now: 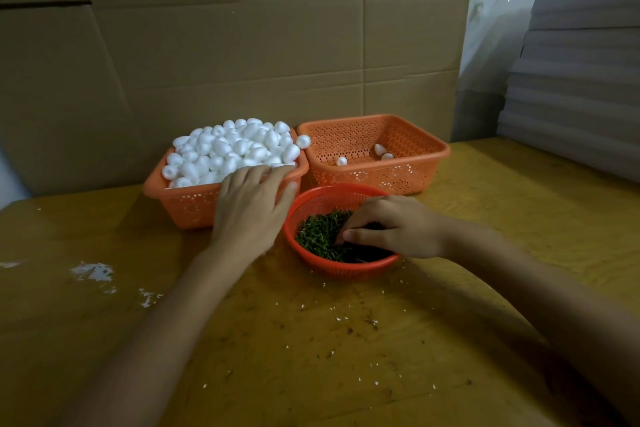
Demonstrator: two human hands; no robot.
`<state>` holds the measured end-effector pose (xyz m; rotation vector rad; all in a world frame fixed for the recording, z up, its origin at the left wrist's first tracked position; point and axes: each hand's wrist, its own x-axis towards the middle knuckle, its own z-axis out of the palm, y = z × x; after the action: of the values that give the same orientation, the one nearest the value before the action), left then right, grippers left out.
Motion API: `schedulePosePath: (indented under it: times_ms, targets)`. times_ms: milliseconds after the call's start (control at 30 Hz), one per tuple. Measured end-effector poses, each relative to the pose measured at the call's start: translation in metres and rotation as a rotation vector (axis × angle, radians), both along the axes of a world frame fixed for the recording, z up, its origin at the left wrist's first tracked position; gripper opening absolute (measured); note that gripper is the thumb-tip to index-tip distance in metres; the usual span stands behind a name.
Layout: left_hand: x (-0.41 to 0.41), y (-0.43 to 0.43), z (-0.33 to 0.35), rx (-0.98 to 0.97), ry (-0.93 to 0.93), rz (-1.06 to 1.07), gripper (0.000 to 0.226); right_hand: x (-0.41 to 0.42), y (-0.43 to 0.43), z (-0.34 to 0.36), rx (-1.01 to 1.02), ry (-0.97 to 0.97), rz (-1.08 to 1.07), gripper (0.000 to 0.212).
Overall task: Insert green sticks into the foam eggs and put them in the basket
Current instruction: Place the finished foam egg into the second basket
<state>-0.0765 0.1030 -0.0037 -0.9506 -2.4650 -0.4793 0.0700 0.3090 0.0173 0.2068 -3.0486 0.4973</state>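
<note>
An orange basket (194,203) at the left is heaped with white foam eggs (228,149). My left hand (252,204) reaches over its near right corner, fingers spread and fairly straight, fingertips at the eggs; whether it holds one is hidden. A round red basket (346,265) holds several green sticks (317,236). My right hand (391,227) is inside it, thumb and fingers pinching at the sticks. A second orange basket (408,180) at the right holds three foam eggs (380,149).
All three baskets stand close together on a wooden table (346,340) strewn with white foam crumbs (91,270) and green bits. A cardboard wall (242,45) rises right behind the baskets. Stacked grey sheets (581,80) stand at the right.
</note>
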Motion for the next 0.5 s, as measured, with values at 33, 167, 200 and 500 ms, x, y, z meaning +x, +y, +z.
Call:
schedulePosePath:
  times_ms: [33, 167, 200, 500]
  targets:
    - [-0.0009, -0.0009, -0.0018, 0.012, 0.012, -0.018, 0.047, -0.0001, -0.0002, -0.0003, 0.003, 0.003, 0.003, 0.028]
    - [-0.0046, -0.0011, -0.0067, 0.039, 0.024, -0.038, 0.044, -0.0002, 0.0002, -0.0008, 0.007, 0.015, 0.000, 0.028]
    - [-0.0054, -0.0005, -0.0072, 0.041, 0.021, -0.033, 0.043, -0.0002, 0.0003, -0.0010, 0.005, 0.015, 0.002, 0.028]
    - [-0.0066, 0.0017, -0.0063, 0.158, -0.056, -0.053, 0.042, -0.0017, 0.0023, -0.0029, -0.013, 0.018, 0.017, 0.027]
